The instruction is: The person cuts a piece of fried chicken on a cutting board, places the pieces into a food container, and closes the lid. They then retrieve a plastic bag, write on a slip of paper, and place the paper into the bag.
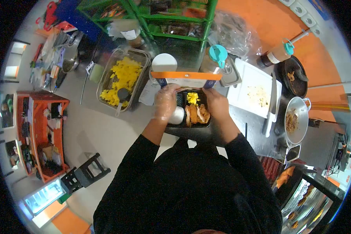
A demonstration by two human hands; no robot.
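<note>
A takeaway box with a black tray sits near the counter's front edge. Sliced fried chicken, yellow scrambled egg and a white rounded item lie in it. Its raised cardboard lid, orange along the top edge, stands at the back. My left hand, in a clear plastic glove, has its fingers closed on the lid's left lower corner. On the right side, my right hand grips the opposite corner; the fingertips are partly hidden.
Left stands a clear tub of yellow egg with a black scoop. A knife lies on a white cutting board with chopped bits. Beyond are a pot, a teal-lidded jug and green crates.
</note>
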